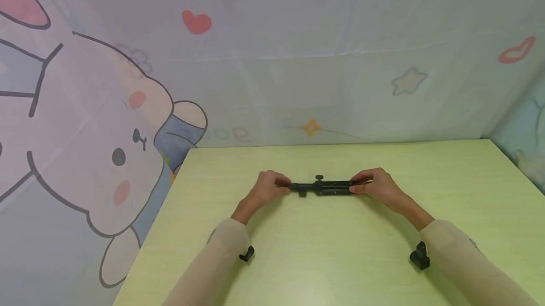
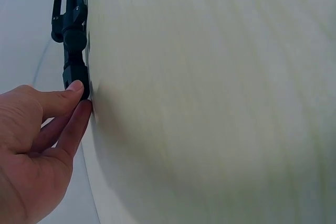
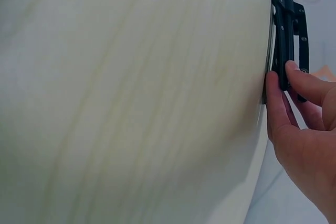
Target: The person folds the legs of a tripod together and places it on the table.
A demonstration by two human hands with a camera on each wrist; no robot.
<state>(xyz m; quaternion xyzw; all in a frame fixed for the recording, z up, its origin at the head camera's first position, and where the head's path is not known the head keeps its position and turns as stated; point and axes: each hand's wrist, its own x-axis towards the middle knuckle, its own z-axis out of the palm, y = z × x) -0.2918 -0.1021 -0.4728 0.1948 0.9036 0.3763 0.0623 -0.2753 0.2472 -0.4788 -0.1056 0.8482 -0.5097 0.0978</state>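
A small black folding tripod (image 1: 334, 187), legs folded together, lies lengthwise between both hands on or just above the table. Two dark knobs stick out from its middle part, one on each side. My left hand (image 1: 267, 188) pinches the narrow end between thumb and fingers; in the left wrist view the thumb of that hand (image 2: 39, 145) presses on the end piece. The tips of the folded legs are pinched by my right hand (image 1: 380, 189). In the right wrist view the right hand (image 3: 307, 114) has its thumb on one side of the legs and fingers on the other.
The pale yellow-green table (image 1: 323, 254) reaches back to a cloth backdrop (image 1: 298, 83) printed with hearts, stars and a large cartoon bunny. Dark wrist devices (image 1: 420, 256) sit at both light sleeves (image 1: 464, 254).
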